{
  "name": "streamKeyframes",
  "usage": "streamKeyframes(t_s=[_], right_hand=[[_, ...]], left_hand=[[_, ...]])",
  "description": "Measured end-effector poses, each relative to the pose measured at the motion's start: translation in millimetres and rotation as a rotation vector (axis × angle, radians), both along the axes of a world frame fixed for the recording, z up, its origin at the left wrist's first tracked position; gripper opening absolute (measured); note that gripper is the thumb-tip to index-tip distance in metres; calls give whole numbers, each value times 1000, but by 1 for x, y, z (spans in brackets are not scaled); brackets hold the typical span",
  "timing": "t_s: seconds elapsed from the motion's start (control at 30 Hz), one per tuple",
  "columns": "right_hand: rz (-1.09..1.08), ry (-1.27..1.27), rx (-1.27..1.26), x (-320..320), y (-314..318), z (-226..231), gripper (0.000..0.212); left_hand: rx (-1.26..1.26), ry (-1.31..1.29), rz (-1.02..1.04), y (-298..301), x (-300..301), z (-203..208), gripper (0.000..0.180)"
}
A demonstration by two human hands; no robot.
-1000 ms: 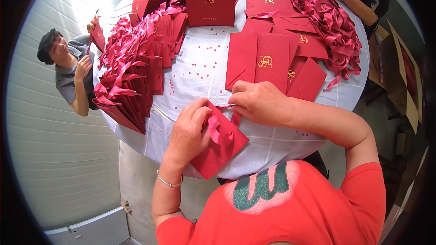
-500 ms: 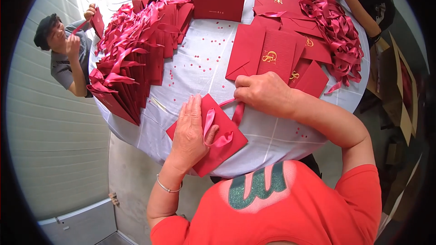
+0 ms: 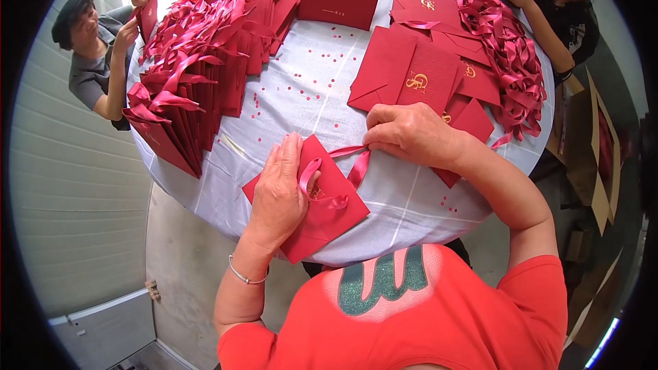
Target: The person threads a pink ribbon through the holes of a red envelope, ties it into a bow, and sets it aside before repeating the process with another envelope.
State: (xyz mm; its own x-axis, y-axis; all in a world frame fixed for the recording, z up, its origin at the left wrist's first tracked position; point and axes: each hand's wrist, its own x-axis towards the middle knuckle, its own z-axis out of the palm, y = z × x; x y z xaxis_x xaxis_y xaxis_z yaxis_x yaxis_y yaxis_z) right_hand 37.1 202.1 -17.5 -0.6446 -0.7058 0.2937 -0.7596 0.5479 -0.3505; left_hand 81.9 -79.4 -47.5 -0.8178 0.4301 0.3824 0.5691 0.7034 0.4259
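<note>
A red paper gift bag point(image 3: 321, 229) lies flat and slantwise at the near edge of the table. My left hand point(image 3: 279, 181) rests on it, palm down, with fingers stretched out. A loop of pink ribbon point(image 3: 332, 202) curls over the bag beside my left thumb. From the bag's far right edge another pink ribbon point(image 3: 358, 168) runs out over the cloth. My right hand point(image 3: 415, 136) is closed and pinches that ribbon's end, above the table and near the flat red bags point(image 3: 392, 62).
Upright red bags with ribbons point(image 3: 199, 68) crowd the left side. A larger red bag point(image 3: 339, 0) stands at the back. Ribbons point(image 3: 510, 62) heap at the right. Small red dots point(image 3: 291, 88) dot the white tablecloth point(image 3: 301, 113). Co-workers point(image 3: 96, 55) sit left and far right. An open carton point(image 3: 596, 144) stands right.
My right hand has drawn slightly right with the ribbon, which now stretches farther from the bag. My left hand stays flat on the bag. The whole view has shifted a little.
</note>
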Motion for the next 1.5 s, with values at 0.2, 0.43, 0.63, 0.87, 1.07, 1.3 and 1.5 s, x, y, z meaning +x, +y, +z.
streamKeyframes(t_s=[0.2, 0.43, 0.63, 0.87, 1.07, 1.3, 1.5], right_hand=[[51, 52, 94, 2, 0, 2, 10], [-7, 215, 327, 9, -7, -5, 11], [-124, 363, 502, 6, 3, 7, 7], [-157, 362, 494, 4, 22, 8, 7], [-172, 140, 282, 7, 23, 32, 7], [-96, -324, -198, 25, 29, 63, 17], [-36, -1038, -790, 44, 2, 112, 12]], left_hand=[[8, -36, 65, 5, 3, 4, 66], [-32, 31, 142, 19, 4, 4, 83], [-49, 0, 24, 9, 7, 7, 103], [-90, -52, -102, 4, 12, 16, 126], [-183, -30, -124, 1, 17, 24, 133], [-441, -139, -79, 23, 46, 58, 124], [-301, 11, -177, 21, 61, 70, 83]])
